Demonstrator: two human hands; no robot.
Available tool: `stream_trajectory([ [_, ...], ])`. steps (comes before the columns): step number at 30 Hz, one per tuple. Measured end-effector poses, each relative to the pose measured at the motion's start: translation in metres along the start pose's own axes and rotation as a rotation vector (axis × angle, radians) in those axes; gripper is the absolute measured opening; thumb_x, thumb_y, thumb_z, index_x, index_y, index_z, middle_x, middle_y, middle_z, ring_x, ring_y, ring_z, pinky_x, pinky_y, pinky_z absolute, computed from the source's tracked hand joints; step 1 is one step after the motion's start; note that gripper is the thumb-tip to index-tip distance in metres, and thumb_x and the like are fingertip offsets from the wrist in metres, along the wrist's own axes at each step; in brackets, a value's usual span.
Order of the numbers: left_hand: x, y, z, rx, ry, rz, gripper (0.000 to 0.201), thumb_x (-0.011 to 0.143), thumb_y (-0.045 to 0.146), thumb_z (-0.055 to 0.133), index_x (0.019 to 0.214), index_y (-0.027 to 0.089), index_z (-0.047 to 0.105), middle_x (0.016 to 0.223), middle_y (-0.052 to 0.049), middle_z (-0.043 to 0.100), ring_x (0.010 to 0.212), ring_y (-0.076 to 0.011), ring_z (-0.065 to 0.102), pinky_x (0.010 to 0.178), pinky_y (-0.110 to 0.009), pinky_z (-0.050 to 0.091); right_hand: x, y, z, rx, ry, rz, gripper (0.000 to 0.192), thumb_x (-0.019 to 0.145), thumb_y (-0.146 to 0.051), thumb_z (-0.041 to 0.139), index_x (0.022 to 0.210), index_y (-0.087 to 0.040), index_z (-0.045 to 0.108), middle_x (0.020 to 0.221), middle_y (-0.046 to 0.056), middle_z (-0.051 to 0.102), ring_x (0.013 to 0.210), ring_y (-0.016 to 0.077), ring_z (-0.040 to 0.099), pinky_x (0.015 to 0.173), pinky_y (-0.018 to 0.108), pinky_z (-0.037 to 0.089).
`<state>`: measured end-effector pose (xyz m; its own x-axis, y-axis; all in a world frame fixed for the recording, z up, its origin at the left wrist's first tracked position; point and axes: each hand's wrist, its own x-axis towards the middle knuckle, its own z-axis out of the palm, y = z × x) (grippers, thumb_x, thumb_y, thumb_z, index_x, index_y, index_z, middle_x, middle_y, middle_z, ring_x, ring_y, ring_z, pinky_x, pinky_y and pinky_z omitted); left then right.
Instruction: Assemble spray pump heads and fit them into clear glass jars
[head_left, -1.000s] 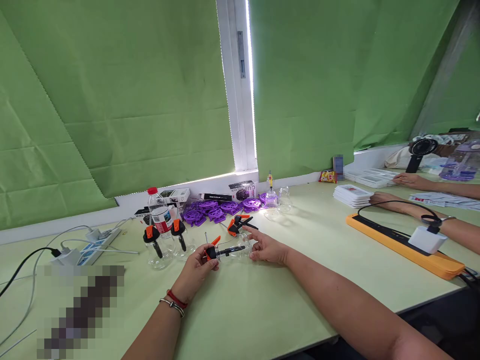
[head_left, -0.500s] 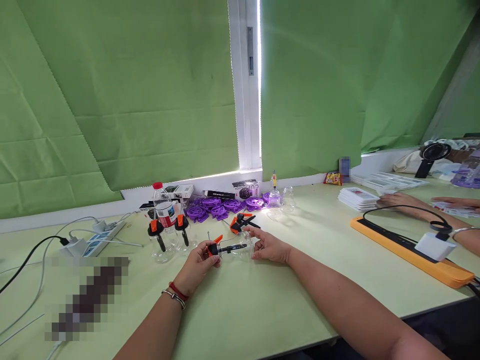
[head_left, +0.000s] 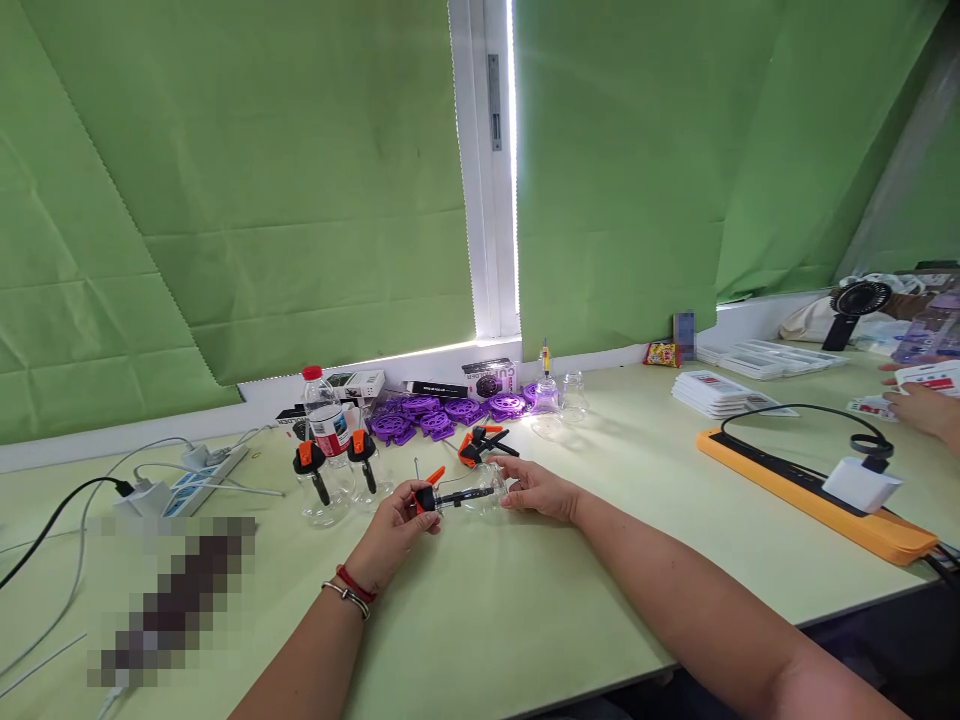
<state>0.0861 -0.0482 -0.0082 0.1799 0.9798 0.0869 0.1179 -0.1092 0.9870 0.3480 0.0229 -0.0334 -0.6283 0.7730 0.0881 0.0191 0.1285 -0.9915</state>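
My left hand (head_left: 394,530) grips the black and orange pump handle (head_left: 429,495) of a clear plastic cup device (head_left: 472,495) lying sideways over the green table (head_left: 525,600). My right hand (head_left: 536,490) holds the clear cup end of the same device. Two more clear cups with orange and black clips (head_left: 334,475) stand upright just left of my left hand. Another orange and black clip (head_left: 480,445) lies just behind my right hand.
Purple plastic discs (head_left: 442,415), a water bottle (head_left: 322,415), small boxes (head_left: 487,378) and clear cups (head_left: 559,398) line the window sill. A power strip with cables (head_left: 195,475) lies left. An orange strip (head_left: 817,495) with a white charger lies right. A co-worker's hand (head_left: 926,405) holds cards.
My hands have stayed on the device with little movement. The co-worker's arms at the right have drawn back toward the frame edge and one hand now holds cards.
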Motion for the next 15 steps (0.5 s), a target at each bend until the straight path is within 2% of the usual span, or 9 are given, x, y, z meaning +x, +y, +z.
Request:
stream_trajectory([
  [3, -0.0003, 0.0012, 0.0004, -0.01, 0.0, 0.019, 0.039, 0.068, 0.03, 0.07, 0.101, 0.019, 0.053, 0.078, 0.0, 0.059, 0.071, -0.0148, 0.06, 0.075, -0.035, 0.049, 0.0004, -0.0016, 0.0008, 0.008, -0.014, 0.001, 0.066, 0.069, -0.045, 0.071, 0.126, -0.02, 0.048, 0.091, 0.003, 0.054, 0.054, 0.0046, 0.042, 0.046, 0.019, 0.032],
  [6, -0.0001, 0.0005, -0.0004, -0.003, -0.003, 0.044, 0.04, 0.068, 0.028, 0.07, 0.102, 0.019, 0.053, 0.08, 0.001, 0.057, 0.071, -0.0143, 0.059, 0.073, -0.034, 0.049, 0.0009, -0.0036, 0.0019, -0.008, -0.027, 0.011, 0.05, 0.078, -0.054, 0.057, 0.111, -0.017, 0.056, 0.076, 0.001, 0.057, 0.045, 0.004, 0.036, 0.041, 0.02, 0.023],
  [11, 0.0004, -0.0004, -0.0014, 0.012, -0.016, 0.032, 0.04, 0.07, 0.028, 0.068, 0.106, 0.019, 0.053, 0.079, 0.001, 0.057, 0.068, -0.0135, 0.058, 0.073, -0.033, 0.048, 0.0028, -0.0024, 0.0043, -0.037, -0.003, 0.004, 0.052, 0.08, -0.062, 0.048, 0.1, -0.015, 0.057, 0.069, 0.002, 0.058, 0.042, 0.0043, 0.037, 0.039, 0.019, 0.02],
  [13, 0.0005, 0.0002, -0.0005, -0.003, -0.011, 0.019, 0.041, 0.07, 0.029, 0.068, 0.106, 0.018, 0.052, 0.078, 0.0, 0.058, 0.069, -0.0142, 0.059, 0.074, -0.034, 0.048, 0.0029, -0.0007, 0.0047, -0.061, 0.026, 0.025, 0.056, 0.081, -0.064, 0.045, 0.102, -0.014, 0.058, 0.062, 0.0, 0.054, 0.041, 0.0045, 0.035, 0.038, 0.019, 0.021],
  [15, 0.0008, 0.0008, 0.0006, -0.017, 0.002, 0.004, 0.042, 0.069, 0.03, 0.068, 0.106, 0.018, 0.053, 0.078, 0.0, 0.059, 0.07, -0.0148, 0.059, 0.074, -0.034, 0.048, 0.0019, 0.0005, 0.0042, -0.079, 0.055, 0.033, 0.06, 0.081, -0.065, 0.043, 0.113, -0.015, 0.055, 0.063, 0.0, 0.053, 0.043, 0.0055, 0.037, 0.037, 0.019, 0.025],
])
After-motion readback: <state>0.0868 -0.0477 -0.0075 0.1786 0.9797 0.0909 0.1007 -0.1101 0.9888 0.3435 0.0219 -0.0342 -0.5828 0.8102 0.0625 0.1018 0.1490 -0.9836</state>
